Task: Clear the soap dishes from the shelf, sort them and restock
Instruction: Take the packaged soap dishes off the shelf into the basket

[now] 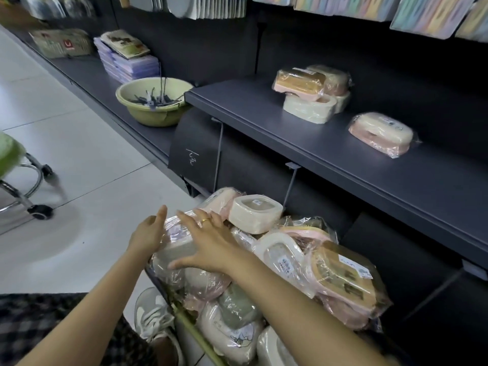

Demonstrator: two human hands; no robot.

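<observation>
A heap of plastic-wrapped soap dishes [277,260], cream, pink and tan, fills a container on the floor below the dark shelf [330,154]. My left hand [148,233] and my right hand [208,239] lie with straight fingers on either side of one wrapped cream soap dish [177,241] at the top left of the heap. On the shelf sit a small stack of wrapped soap dishes [311,91] and, to its right, a single pink and cream one [383,133].
A green basin [153,101] holding metal hooks stands on the lower ledge to the left, beside stacked packets [126,59]. A stool on castors [23,180] stands on the tiled floor at left. My shoe [153,315] is beside the container.
</observation>
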